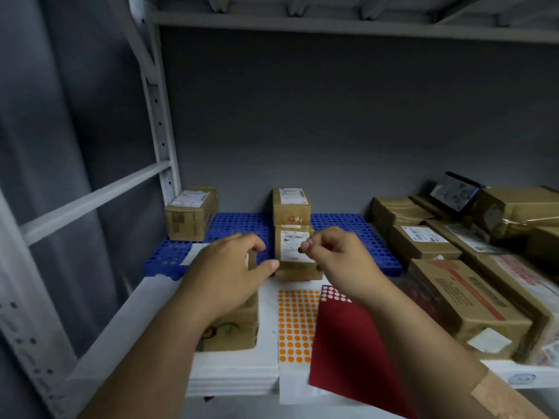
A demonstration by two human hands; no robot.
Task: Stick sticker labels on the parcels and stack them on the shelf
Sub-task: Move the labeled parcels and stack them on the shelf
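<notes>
Two bare forearms are visible, with no sleeve on either of them. The left hand (230,267) has no ring and no glove, and its wrist has no watch or band. The right hand (335,255) is also without any ring or glove. Both arms are uncovered from the wrist to the near edge of the picture. The fingernails are short, without polish.

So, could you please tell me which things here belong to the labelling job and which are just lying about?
In the job:
- right hand pinching a dark sticker
- left hand
- small parcel
- orange sticker sheet
- red sticker sheet

Lying about:
- blue mat
- white foam sheets
</notes>
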